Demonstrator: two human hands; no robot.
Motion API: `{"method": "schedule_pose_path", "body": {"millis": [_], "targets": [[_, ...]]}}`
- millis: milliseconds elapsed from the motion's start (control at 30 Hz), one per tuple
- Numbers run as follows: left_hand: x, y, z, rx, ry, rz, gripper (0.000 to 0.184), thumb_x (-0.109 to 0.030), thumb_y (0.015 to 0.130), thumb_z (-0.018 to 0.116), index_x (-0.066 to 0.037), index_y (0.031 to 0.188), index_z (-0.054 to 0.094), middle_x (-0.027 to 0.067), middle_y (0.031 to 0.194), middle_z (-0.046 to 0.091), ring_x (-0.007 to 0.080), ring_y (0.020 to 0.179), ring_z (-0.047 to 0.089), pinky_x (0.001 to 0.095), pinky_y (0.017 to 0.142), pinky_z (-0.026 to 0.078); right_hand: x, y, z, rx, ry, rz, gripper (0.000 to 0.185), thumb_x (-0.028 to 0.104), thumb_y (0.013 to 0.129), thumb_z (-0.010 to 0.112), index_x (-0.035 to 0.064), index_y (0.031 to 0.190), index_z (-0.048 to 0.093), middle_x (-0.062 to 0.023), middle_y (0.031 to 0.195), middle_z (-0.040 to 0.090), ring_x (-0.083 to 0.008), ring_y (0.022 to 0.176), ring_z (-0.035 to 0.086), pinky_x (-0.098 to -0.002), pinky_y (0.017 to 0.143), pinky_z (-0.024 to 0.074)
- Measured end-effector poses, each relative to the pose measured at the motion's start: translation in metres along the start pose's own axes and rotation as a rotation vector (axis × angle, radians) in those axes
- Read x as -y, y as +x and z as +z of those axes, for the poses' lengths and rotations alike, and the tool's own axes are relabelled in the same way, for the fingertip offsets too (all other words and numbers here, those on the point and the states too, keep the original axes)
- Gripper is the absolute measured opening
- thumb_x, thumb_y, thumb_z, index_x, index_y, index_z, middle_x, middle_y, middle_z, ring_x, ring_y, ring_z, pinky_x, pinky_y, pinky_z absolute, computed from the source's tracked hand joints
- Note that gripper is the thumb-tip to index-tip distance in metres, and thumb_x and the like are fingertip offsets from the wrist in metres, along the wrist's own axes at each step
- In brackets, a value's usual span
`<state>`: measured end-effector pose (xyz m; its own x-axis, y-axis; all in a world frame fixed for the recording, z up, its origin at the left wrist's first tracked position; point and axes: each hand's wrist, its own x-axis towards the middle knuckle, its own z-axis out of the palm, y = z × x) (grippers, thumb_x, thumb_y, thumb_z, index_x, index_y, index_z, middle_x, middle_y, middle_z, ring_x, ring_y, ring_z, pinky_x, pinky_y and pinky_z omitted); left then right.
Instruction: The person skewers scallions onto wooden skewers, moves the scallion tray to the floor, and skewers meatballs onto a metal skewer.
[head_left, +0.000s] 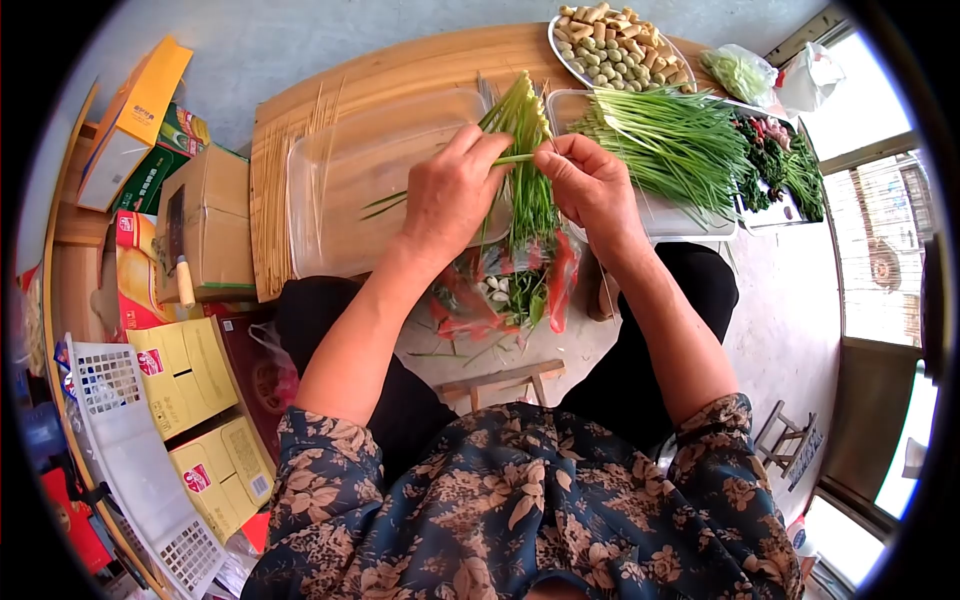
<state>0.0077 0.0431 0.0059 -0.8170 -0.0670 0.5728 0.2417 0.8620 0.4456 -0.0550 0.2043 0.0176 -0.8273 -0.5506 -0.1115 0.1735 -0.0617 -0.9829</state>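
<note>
Some green stalks [515,158] run sideways between my two hands, above a bundle of green chives [530,200] with pale ends at the table's front edge. My left hand [455,185] is closed on the stalks, their thin tips sticking out to its left. My right hand [590,180] pinches their other end between thumb and fingers. To the left lies a clear plastic tray [345,240]; on the right another tray holds a large pile of chives [670,145]. Below the bundle, a red-and-clear plastic bag [465,305] holds green scraps and white pieces.
Thin wooden skewers [270,215] lie at the table's left end. A round plate [557,52] of rolled and green pieces stands at the back. Dark greens [755,160] fill a tray at right. Boxes [215,215] stand left; small stools [790,440] are on the floor.
</note>
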Motion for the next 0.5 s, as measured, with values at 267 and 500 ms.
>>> {"method": "schedule_pose_path", "body": {"millis": [267,500], "targets": [[0.003,-0.005,0.007,0.009,-0.58,-0.23,0.011,-0.004,0.085,0.062,-0.002,0.096,0.06,-0.0028,0.07,0.057,0.0032,0.059,0.047,0.0211,0.053,0.041,0.003,-0.001,0.002,-0.03,-0.034,0.001,0.016,0.019,0.088,0.061,0.0038,0.087,0.06,0.0079,0.055,0.044,-0.0013,0.044,0.035,-0.0189,0.041,0.0245],[0.042,0.003,-0.013,-0.042,-1.141,-0.634,0.014,-0.01,0.086,0.061,-0.001,0.098,0.06,-0.0005,0.075,0.057,0.0068,0.065,0.051,0.0211,0.057,0.04,0.005,-0.009,0.005,0.122,-0.115,-0.006,0.021,0.021,0.093,0.053,0.0026,0.091,0.062,0.0077,0.051,0.038,-0.0016,0.044,0.031,-0.0193,0.041,0.0218]]}}
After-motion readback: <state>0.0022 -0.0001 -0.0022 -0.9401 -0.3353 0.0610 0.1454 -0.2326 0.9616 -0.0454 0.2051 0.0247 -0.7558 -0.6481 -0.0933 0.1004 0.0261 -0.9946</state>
